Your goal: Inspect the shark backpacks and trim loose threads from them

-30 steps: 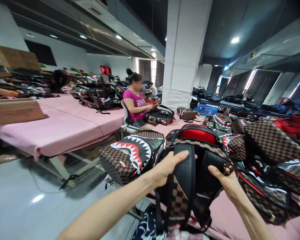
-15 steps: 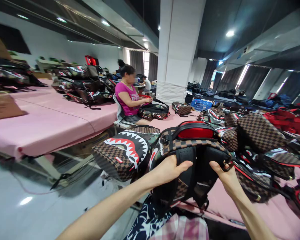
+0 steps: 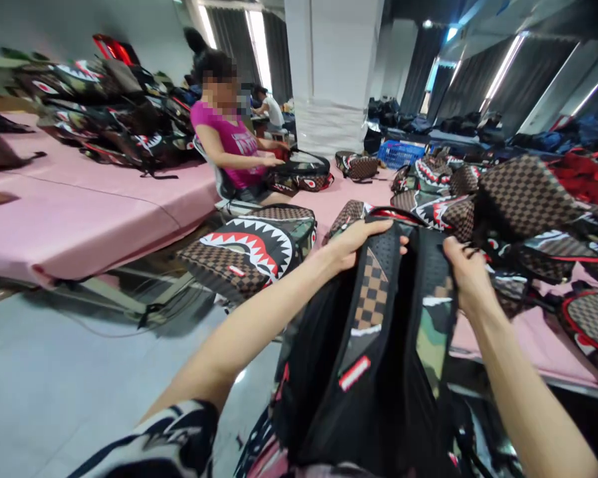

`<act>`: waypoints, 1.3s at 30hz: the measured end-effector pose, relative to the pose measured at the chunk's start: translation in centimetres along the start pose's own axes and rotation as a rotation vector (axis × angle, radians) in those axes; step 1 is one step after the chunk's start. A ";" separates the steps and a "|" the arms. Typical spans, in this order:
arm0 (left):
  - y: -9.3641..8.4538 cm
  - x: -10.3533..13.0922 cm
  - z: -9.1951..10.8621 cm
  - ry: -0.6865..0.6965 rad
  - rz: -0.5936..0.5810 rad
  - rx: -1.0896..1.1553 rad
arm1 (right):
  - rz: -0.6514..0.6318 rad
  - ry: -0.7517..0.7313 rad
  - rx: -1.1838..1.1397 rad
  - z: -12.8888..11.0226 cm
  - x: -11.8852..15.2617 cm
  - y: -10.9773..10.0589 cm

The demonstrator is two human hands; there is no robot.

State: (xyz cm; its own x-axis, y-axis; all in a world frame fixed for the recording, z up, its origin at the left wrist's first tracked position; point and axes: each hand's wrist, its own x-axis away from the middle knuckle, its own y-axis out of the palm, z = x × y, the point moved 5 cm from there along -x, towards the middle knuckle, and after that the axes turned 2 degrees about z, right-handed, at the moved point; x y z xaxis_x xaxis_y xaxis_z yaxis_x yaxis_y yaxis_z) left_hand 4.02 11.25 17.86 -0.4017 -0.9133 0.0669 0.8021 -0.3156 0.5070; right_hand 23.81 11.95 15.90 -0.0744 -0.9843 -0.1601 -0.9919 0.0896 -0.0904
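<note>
A backpack stands close against my lap, with its black back panel and two shoulder straps facing me. The left-hand strap has a brown check patch and a red-and-white label; the other one shows camouflage. My left hand grips the pack near the top of the check strap, thumb on my side and fingertips showing past the strap. At the upper right edge, my right hand is closed on the backpack, its fingers partly hidden behind. Another backpack with a shark-mouth print lies just beyond my left forearm.
Several check and camouflage backpacks crowd the pink-covered table on the right. A co-worker in a pink shirt sits ahead, hands by a bag. A blue basket stands near the white pillar. More bags are piled left.
The backpack has come nearer and lower, tilting so its back panel and straps face up at me. Both hands stay on its upper part. My view has dipped and turned slightly right.
</note>
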 end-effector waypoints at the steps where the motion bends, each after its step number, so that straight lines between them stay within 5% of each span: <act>1: -2.2 -1.1 -3.1 -0.061 0.039 0.039 | 0.002 0.070 -0.019 3.1 0.3 0.4; 5: -9.1 0.7 -16.5 -0.389 0.130 0.176 | -0.142 0.370 -0.024 15.2 6.2 1.9; 7: -10.5 2.8 -20.3 -0.453 0.126 0.271 | -0.154 0.456 -0.030 18.7 9.0 1.7; 9: -11.0 4.0 -21.7 -0.437 0.124 0.333 | -0.093 0.470 -0.042 20.5 10.2 1.2; 24: -11.0 3.4 -21.4 -0.453 0.164 0.314 | 0.027 0.534 -0.119 21.4 9.6 1.2; 29: -11.2 3.6 -21.1 -0.463 0.258 0.262 | 0.056 0.553 -0.139 20.9 9.9 0.9; 32: -13.0 3.5 -18.8 -0.321 0.409 0.054 | 0.075 0.556 -0.177 20.2 10.2 0.7; 35: -14.8 1.7 -14.1 -0.057 0.602 -0.307 | 0.143 0.543 -0.269 19.4 8.7 0.1; 39: -14.4 -4.9 -8.7 0.242 0.622 -0.646 | 0.214 0.514 -0.465 18.9 2.6 -1.1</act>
State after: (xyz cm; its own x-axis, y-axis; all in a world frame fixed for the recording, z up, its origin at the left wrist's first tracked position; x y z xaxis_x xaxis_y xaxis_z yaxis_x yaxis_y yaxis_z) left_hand -1.68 18.03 2.74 0.2279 -0.9723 -0.0519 0.9620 0.2331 -0.1421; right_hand 26.67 12.17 -2.97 -0.1976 -0.9097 0.3652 -0.8829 0.3271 0.3370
